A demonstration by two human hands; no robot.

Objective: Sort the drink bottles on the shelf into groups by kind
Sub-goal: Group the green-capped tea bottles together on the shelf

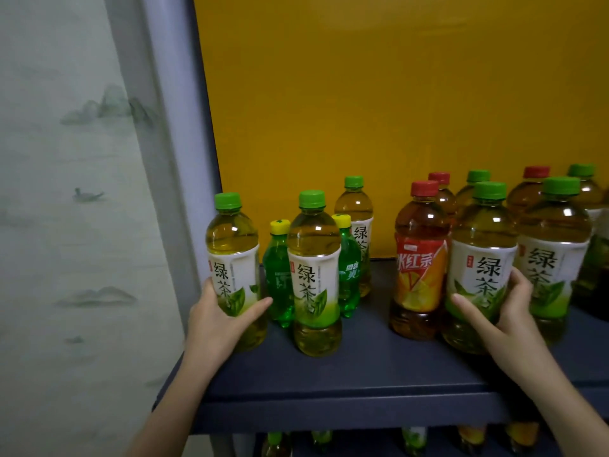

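Dark blue shelf [362,374], yellow back panel [395,110], ink-landscape wall covering [66,225] at left. Count: seven green-capped tea bottles, three red-capped tea bottles [420,275], two small yellow-capped sodas [278,282]. Left grip [220,321] clasps the leftmost green tea bottle [230,245]; right grip [504,311] clasps another green tea bottle [481,245], both standing on the shelf.

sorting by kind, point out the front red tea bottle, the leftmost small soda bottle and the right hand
front red tea bottle [420,268]: head view, orange label
leftmost small soda bottle [277,257]: head view, green body
right hand [510,315]: head view, its middle, gripping a green tea bottle [481,258]
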